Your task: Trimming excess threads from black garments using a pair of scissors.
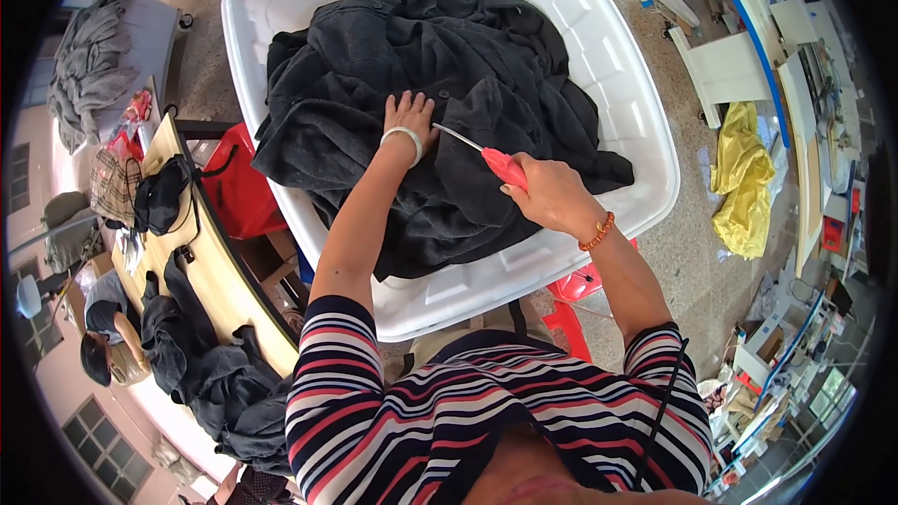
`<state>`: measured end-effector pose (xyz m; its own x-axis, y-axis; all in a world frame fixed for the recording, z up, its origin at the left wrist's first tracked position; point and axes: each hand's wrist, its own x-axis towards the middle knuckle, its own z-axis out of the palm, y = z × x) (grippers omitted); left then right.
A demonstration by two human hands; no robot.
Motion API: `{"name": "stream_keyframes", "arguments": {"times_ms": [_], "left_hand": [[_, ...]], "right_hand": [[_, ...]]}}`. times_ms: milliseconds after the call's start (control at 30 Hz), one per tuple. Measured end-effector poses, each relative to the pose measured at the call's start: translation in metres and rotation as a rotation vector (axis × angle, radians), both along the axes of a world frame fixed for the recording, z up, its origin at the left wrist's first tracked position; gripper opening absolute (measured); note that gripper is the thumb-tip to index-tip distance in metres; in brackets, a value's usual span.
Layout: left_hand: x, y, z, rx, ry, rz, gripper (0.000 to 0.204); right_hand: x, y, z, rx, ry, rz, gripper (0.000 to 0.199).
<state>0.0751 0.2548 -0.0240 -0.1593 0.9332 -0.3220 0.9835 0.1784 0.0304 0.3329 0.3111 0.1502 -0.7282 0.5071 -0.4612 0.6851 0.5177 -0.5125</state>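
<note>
A heap of black garments point(365, 42) fills a large white plastic tub point(645, 131) in front of me. My left hand point(410, 122) lies on the dark cloth with its fingers stretched out, palm down. A dark round button point(444, 94) shows on the fabric just beyond it. Closed in my right hand point(558, 194) is a red-handled tool point(505, 168) with a slim metal shaft. Its shaft points left, and the tip is at the cloth right beside my left hand. Whether the tip touches the fabric, I cannot tell.
A light wooden table point(224, 271) stands to the left, with more black garments point(215, 393) and a black bag point(163, 194). A person point(112, 327) sits beyond it. Red stools point(241, 182) flank the tub. At the right, yellow fabric point(742, 178) lies near workbenches point(739, 65).
</note>
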Motion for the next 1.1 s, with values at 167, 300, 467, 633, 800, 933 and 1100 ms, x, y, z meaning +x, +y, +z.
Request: {"name": "stream_keyframes", "arguments": {"times_ms": [167,300,467,633,800,933,1100], "left_hand": [[-0.036,-0.058,0.045,0.104,-0.108,0.209,0.062],[-0.068,-0.116,0.079,0.282,0.207,0.212,0.07],[-0.136,-0.202,0.086,0.221,0.128,0.674,0.094],[-0.155,-0.235,0.055,0.732,-0.232,0.574,0.031],[0.029,-0.168,0.171,0.865,-0.87,0.277,0.016],[0.123,-0.17,0.204,0.927,-0.939,-0.285,0.036],[0.077,-0.181,0.21,1.038,-0.815,-0.165,0.086]], "right_hand": [[-0.041,-0.023,0.014,-0.026,0.06,0.12,0.035],[-0.059,-0.049,0.014,-0.062,0.134,0.25,0.032],[-0.051,-0.061,0.006,-0.041,0.226,0.039,0.039],[-0.054,-0.081,0.01,0.061,0.098,-0.047,0.043],[-0.049,-0.109,0.004,-0.167,0.369,-0.191,0.044],[-0.026,-0.124,-0.061,-0.903,1.02,-0.558,0.069],[0.003,-0.125,0.037,-0.32,0.967,-0.266,0.052]]}}
